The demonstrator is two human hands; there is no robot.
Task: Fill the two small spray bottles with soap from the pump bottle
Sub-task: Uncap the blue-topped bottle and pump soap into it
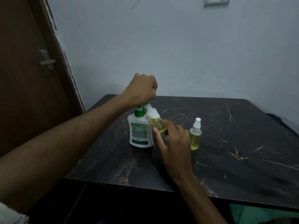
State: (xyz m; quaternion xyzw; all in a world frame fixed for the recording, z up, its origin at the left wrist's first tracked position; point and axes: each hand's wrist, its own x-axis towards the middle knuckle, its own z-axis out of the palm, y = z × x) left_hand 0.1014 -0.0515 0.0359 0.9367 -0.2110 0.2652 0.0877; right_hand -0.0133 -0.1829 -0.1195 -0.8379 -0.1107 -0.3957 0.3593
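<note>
While a brown door (24, 78) with a metal latch (47, 59) fills the left edge of the view, the left hand (140, 89) sits curled on top of the pump bottle (140, 130), its grip closed over the green pump head so that only the collar shows beneath the knuckles. That white bottle with the green label stands upright on the dark marbled surface (226, 159), toward its left side. Just to its right, and touching its shoulder, an uncapped spray bottle (156, 121) is held tilted, its open neck up under the pump spout and white foam gathered in its upper part above yellow liquid. The right hand (174, 143) holds this bottle by its lower end, thumb and fingers pinching the base; the other fingers are spread loosely. Further right, apart from the hand, a second spray bottle (195, 135) stands upright with its white spray top fitted, filled with the same yellow liquid. Behind everything rises a pale wall (178, 46), with a switch plate (216, 0) near the top.
</note>
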